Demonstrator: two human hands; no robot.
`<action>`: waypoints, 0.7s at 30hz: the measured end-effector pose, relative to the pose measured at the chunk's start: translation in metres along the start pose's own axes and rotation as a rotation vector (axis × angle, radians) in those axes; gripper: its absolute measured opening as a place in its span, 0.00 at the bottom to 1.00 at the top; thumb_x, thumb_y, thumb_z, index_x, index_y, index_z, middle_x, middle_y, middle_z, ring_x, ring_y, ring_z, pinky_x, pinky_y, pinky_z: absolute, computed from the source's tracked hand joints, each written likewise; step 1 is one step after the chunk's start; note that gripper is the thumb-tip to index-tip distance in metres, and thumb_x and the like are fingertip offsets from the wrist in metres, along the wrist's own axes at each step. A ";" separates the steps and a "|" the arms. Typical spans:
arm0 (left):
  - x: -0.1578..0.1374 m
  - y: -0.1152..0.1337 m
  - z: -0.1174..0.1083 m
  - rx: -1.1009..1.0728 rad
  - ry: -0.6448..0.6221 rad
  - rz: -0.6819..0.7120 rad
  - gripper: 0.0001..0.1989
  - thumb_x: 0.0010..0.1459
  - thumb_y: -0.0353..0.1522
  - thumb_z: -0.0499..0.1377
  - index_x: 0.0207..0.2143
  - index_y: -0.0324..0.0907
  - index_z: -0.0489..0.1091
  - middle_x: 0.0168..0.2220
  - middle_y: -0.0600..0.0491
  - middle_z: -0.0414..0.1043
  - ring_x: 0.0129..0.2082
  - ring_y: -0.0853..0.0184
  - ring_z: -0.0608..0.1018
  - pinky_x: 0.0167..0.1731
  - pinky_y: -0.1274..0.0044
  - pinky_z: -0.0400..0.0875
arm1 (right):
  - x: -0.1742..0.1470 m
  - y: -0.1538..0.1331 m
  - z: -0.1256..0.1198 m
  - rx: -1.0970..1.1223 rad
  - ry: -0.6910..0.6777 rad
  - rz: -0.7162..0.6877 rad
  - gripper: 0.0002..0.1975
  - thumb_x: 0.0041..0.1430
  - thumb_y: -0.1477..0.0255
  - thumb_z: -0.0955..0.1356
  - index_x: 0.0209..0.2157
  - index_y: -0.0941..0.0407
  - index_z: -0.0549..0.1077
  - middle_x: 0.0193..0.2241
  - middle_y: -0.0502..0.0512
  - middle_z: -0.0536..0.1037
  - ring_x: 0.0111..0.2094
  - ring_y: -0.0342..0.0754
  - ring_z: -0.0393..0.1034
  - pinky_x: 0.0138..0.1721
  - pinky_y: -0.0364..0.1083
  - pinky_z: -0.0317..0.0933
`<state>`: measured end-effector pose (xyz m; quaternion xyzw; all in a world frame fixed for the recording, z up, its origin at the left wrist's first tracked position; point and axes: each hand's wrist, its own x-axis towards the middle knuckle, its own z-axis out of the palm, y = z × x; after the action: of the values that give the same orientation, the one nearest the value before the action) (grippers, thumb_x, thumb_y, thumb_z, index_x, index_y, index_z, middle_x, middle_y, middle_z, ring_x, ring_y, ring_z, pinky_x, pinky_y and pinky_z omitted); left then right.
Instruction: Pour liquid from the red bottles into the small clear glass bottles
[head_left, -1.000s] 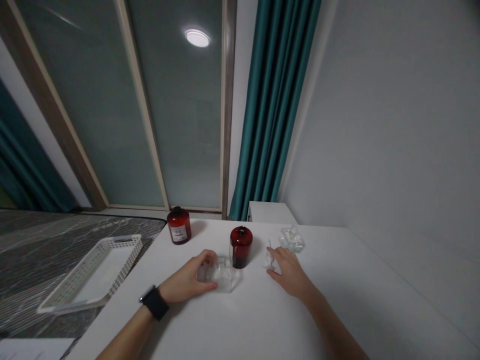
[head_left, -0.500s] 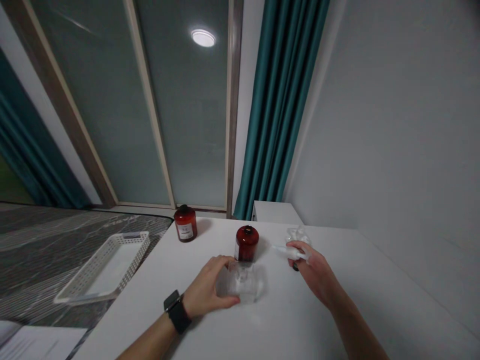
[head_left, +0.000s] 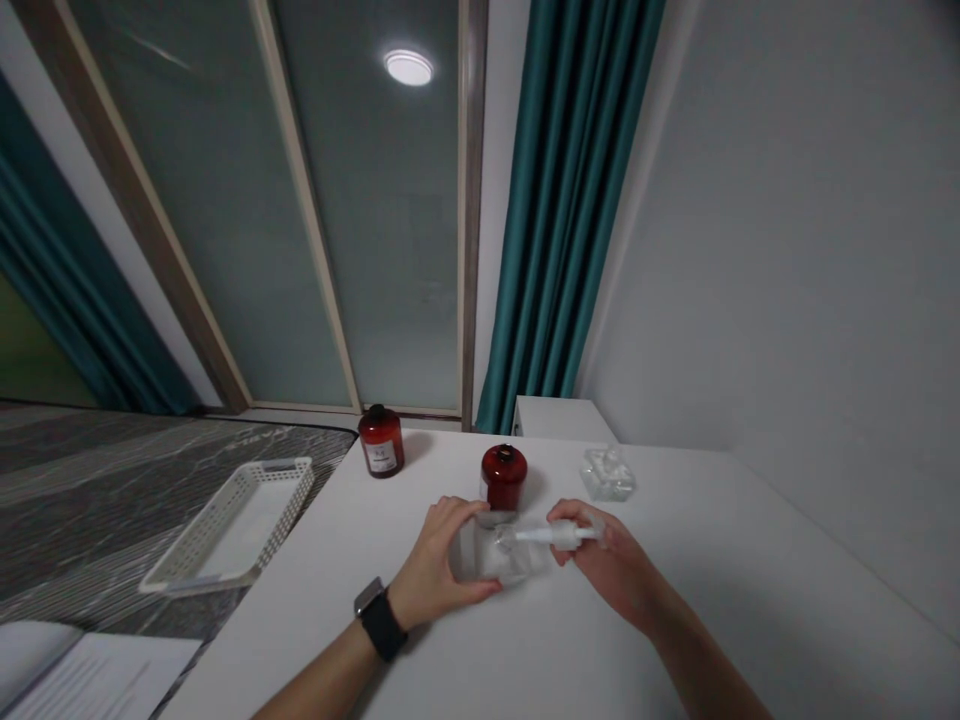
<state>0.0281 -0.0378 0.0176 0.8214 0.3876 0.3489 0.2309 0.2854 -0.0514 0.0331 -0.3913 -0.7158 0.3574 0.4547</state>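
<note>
A clear, see-through bottle (head_left: 480, 562) stands on the white table, with my left hand (head_left: 442, 565) curved around its left side, thumb in front and fingers behind. My right hand (head_left: 600, 560) pinches a white pump head (head_left: 566, 535), held sideways. Its thin tube points left and its tip is at the neck of the clear bottle; whether it is inside I cannot tell. Just behind the clear bottle is a dark red bottle (head_left: 504, 476) with a small opening on top. A second dark red bottle (head_left: 381, 445), with a black cap and pale label, stands farther left.
Beyond my right hand sits a clear, faceted object (head_left: 607, 474). A white perforated basket (head_left: 214, 582) rests left of the table on a grey striped surface. An open book (head_left: 97, 670) lies at lower left. A wall borders the right, with a white cabinet (head_left: 566, 415) behind the table.
My right hand has moved left and slightly toward me, bringing the pump's tube to the clear bottle. The clear object at the back right is now uncovered. The view has shifted slightly.
</note>
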 end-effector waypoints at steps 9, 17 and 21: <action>0.002 0.000 0.011 0.055 -0.045 0.070 0.35 0.46 0.40 0.70 0.55 0.43 0.63 0.48 0.46 0.69 0.47 0.52 0.69 0.48 0.63 0.63 | 0.001 -0.015 0.013 0.040 -0.067 0.020 0.27 0.63 0.48 0.58 0.39 0.56 0.75 0.31 0.54 0.73 0.31 0.49 0.66 0.31 0.45 0.60; 0.001 -0.002 0.017 0.052 -0.019 0.076 0.34 0.47 0.37 0.69 0.55 0.44 0.60 0.49 0.46 0.68 0.47 0.53 0.69 0.47 0.62 0.63 | 0.002 -0.008 0.025 -0.026 0.088 -0.066 0.19 0.66 0.58 0.62 0.37 0.56 0.77 0.31 0.54 0.71 0.33 0.48 0.68 0.35 0.45 0.61; 0.000 -0.004 0.017 0.009 -0.020 0.050 0.35 0.45 0.34 0.70 0.54 0.44 0.60 0.49 0.47 0.68 0.46 0.54 0.69 0.48 0.63 0.65 | 0.000 -0.007 0.033 -0.045 0.099 -0.111 0.12 0.64 0.64 0.64 0.42 0.54 0.76 0.33 0.54 0.71 0.37 0.49 0.68 0.39 0.46 0.62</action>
<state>0.0391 -0.0371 0.0034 0.8353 0.3663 0.3447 0.2221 0.2530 -0.0602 0.0284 -0.3782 -0.7210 0.2956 0.4997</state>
